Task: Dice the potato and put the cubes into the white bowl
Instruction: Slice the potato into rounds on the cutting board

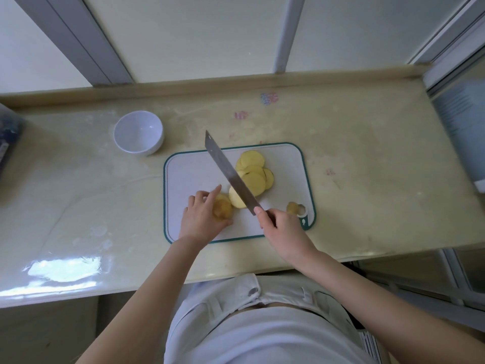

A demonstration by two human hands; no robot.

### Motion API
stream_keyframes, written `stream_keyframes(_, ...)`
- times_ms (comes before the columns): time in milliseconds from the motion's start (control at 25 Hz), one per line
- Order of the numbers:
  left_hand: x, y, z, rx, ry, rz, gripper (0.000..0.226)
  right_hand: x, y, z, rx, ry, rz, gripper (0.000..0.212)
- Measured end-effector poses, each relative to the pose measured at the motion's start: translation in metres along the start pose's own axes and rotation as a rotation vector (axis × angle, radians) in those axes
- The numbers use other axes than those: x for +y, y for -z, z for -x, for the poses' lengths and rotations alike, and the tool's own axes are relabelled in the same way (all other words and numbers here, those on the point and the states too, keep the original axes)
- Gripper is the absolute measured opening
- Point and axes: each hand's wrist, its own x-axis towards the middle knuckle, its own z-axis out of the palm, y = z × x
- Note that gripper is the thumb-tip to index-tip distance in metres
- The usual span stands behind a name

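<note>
Potato stub [222, 209], frame centre, on cutting board [189, 174] | left hand [203, 215] grips it | right hand [282, 224] grasps knife [231, 174], blade diagonal just right of stub | slices [253, 170] beyond | white bowl [138, 132] upper left, nearer left hand.

Pale counter under a window

The glossy cream counter [78, 179] runs below grey window bars [286, 32]. A blurred blue thing [8, 137] sits at its left edge and a pale container [462, 132] at its right. Small coloured marks [269, 98] dot the back of the counter.
</note>
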Motion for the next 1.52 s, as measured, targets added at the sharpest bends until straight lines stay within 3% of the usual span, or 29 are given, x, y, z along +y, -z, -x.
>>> stream_keyframes(160, -0.001, -0.001, 0.003, 0.026, 0.021, 0.049, 0.070, 0.004, -0.010, 0.000, -0.028, -0.037, 0.050, 0.055)
stream_keyframes(400, -0.010, -0.006, 0.016, 0.027, 0.134, 0.202, 0.085, 0.005, -0.022, -0.001, -0.086, -0.071, 0.108, 0.053)
stream_keyframes(560, -0.012, -0.008, 0.020, 0.079, 0.172, 0.396, 0.074, 0.004, -0.030, -0.002, -0.066, -0.065, 0.208, 0.051)
stream_keyframes(680, -0.008, -0.010, 0.017, 0.056, 0.161, 0.449, 0.078, 0.001, -0.038, -0.002, -0.079, -0.054, 0.296, 0.050)
stream_keyframes(880, -0.006, -0.011, 0.013, 0.089, 0.159, 0.476, 0.064, -0.002, -0.047, -0.004, -0.125, -0.075, 0.263, 0.050)
stream_keyframes(1080, -0.010, -0.014, 0.010, 0.029, 0.103, 0.345, 0.079, 0.003, -0.046, -0.012, -0.150, -0.083, 0.201, 0.051)
stream_keyframes(1520, -0.005, -0.013, 0.012, 0.047, 0.123, 0.329, 0.073, 0.004, -0.042, -0.019, -0.137, -0.069, 0.196, 0.054)
